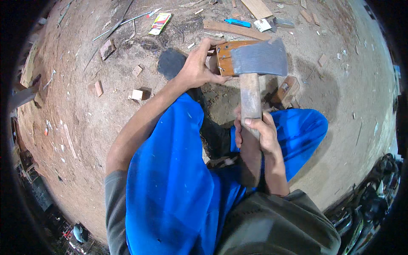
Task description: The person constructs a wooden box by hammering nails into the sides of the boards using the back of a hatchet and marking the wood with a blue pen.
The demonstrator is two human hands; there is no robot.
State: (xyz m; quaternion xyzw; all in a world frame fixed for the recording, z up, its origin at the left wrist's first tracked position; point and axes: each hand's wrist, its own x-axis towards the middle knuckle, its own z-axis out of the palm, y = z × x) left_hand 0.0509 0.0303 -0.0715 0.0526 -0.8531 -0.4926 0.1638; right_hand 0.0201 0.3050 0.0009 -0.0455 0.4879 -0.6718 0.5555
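My left hand [200, 63] grips the left end of a varnished orange-brown wooden piece [225, 55] with small dark marks on its face. A grey axe head [259, 58] lies over the right part of that piece; whether they touch is hard to tell. My right hand [261, 131] is wrapped round the axe's pale wooden handle [249, 93], which runs down between my blue-clad legs [165, 170]. A wooden block [284, 91], possibly a hand plane, sits on the ground just right of the handle, beyond my right knee.
On the dirt ground [76, 119] lie a blue pen-like object [238, 23], a yellow-green packet [159, 23], wooden boards [255, 8], small offcuts [138, 94], rods and scraps. A dark cluttered pile [374, 199] stands at the lower right, with more clutter at the left rim.
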